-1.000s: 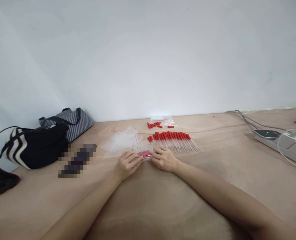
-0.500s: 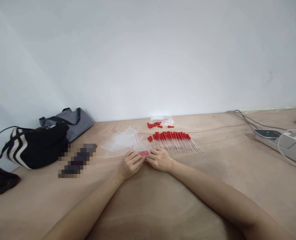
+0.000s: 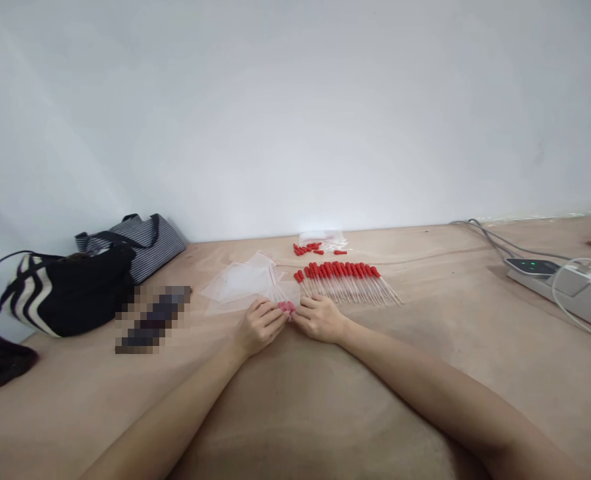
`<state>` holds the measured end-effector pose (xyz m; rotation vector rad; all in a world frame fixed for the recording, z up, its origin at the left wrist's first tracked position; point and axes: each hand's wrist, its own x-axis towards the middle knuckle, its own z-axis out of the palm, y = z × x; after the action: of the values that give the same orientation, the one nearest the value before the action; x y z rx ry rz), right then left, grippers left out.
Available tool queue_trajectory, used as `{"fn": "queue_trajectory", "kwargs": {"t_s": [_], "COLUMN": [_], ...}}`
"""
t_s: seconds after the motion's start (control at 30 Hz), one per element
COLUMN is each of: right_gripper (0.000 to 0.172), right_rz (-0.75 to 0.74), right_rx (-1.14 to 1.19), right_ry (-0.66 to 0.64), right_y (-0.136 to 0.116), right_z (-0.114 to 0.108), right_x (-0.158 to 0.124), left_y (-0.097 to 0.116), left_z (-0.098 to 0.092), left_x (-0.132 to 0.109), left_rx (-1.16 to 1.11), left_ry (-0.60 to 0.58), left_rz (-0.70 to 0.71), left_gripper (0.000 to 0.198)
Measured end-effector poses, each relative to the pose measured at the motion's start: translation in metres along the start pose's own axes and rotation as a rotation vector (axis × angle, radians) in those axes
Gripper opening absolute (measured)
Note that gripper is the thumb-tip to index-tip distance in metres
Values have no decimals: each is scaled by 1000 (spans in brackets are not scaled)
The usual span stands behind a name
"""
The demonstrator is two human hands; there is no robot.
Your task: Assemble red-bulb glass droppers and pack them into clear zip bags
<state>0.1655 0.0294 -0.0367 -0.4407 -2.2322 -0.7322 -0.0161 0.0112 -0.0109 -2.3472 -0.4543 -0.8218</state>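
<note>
My left hand point(image 3: 262, 325) and my right hand point(image 3: 320, 320) meet at the near edge of a clear zip bag point(image 3: 291, 291). The fingers of both are closed on that edge. Through the plastic show several pink-looking red bulbs point(image 3: 286, 306) of droppers, their thin tubes pointing away from me. The fingers partly hide the bag's mouth. Beyond my right hand lies a row of droppers point(image 3: 345, 283) with red rubber bulbs and clear tubes. To the left, flat clear zip bags point(image 3: 240, 280) overlap on the table.
Loose red bulbs point(image 3: 305, 250) lie at the back beside a clear bag point(image 3: 321, 236). Black and striped bags point(image 3: 160, 250) stand left, near a pixelated dark object point(image 3: 155, 320). At right are a power strip point(image 3: 588, 290), cables and a small device point(image 3: 532, 267).
The bag edge between my hands has shifted slightly, and its red strip no longer shows between the fingers. Both hands stay in nearly the same place, still gripping.
</note>
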Motion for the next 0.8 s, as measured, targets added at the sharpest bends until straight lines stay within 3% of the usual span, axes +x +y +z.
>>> {"fn": "queue_trajectory", "kwargs": {"t_s": [0.23,0.57,0.8], "right_gripper": [24,23,22], "right_rz": [8,211,184], "right_rx": [38,38,26], "right_ry": [-123,-55,-17], "right_y": [3,12,7], "right_z": [-1,-7,-4], "right_x": [-7,-18,-12], "left_y": [-2,-17,-13], "left_z": [-1,-16,-12], "left_x": [-6,-28,-23], "left_rx": [-12,2,17], "left_ry": [-17,-12,-10], "left_rz": [11,-49,-53], "left_gripper": [12,13,15]}}
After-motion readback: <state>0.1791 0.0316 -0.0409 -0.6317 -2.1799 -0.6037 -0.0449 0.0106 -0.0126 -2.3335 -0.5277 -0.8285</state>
